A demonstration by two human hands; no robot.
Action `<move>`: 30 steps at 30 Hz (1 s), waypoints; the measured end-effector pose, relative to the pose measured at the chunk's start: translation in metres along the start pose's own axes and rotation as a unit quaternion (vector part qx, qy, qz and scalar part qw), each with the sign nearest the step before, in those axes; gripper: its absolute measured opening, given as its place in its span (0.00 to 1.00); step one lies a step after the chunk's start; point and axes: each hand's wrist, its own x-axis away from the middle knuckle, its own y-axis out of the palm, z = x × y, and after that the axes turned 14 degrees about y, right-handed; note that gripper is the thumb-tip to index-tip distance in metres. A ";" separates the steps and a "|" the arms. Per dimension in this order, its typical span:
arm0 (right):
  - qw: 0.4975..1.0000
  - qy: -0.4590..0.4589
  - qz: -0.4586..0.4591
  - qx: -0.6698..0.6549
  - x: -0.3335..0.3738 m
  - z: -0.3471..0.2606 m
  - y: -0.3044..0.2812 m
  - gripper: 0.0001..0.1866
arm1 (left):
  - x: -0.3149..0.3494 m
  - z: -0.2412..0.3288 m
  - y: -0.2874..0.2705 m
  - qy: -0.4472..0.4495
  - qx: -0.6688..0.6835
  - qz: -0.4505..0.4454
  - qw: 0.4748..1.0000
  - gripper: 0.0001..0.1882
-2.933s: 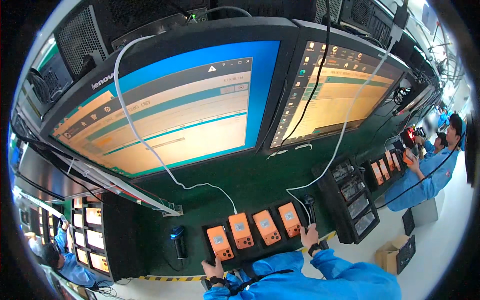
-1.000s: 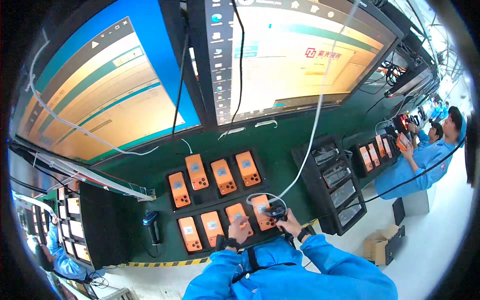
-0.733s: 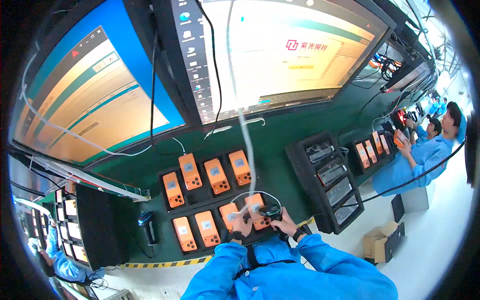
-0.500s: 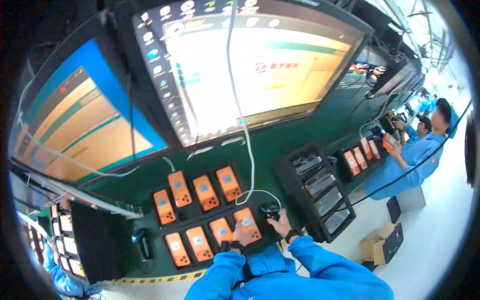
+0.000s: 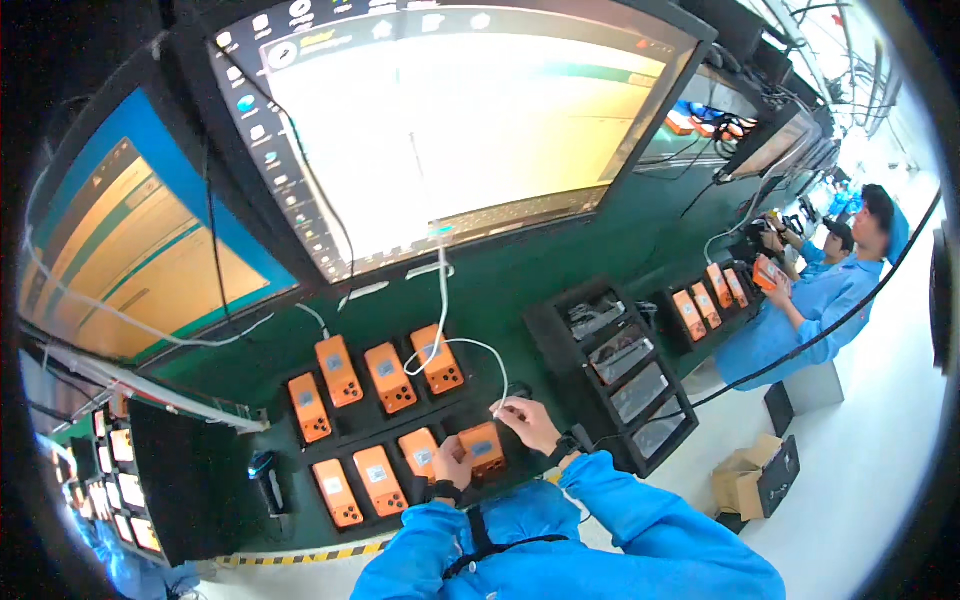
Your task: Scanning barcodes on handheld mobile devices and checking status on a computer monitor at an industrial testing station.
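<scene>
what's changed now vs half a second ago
The right hand has let go of the black scanner and now pinches the end of the white cable. The left hand now grips the orange phone at the front row's right end, turned out of line. The other seven phones stayed in their rows.

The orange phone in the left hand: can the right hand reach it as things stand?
Likely yes: the orange phone is close to the right hand with nothing visible between them, though that hand holds the white cable.
</scene>
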 end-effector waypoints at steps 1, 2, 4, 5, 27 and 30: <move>1.000 -0.015 -0.001 0.018 -0.001 0.006 0.000 0.11 | 0.001 0.013 -0.002 -0.006 -0.030 -0.039 0.999 0.14; 0.999 -0.030 -0.009 0.007 -0.001 0.012 0.002 0.10 | 0.002 0.038 -0.004 0.013 -0.050 -0.054 0.997 0.14; 0.997 0.000 -0.069 0.018 0.003 0.009 0.006 0.10 | 0.010 0.040 -0.004 0.001 -0.077 -0.073 0.994 0.14; 0.997 -0.003 -0.079 0.018 0.005 0.006 0.010 0.10 | 0.013 0.040 -0.004 -0.002 -0.080 -0.063 0.995 0.14; 0.952 -0.144 0.228 0.142 -0.056 0.031 0.084 0.20 | 0.103 0.022 -0.112 -0.016 -0.218 0.039 0.975 0.27; 0.937 -0.166 0.275 0.141 -0.009 0.059 0.112 0.20 | 0.150 0.002 -0.153 -0.075 -0.185 0.124 0.972 0.24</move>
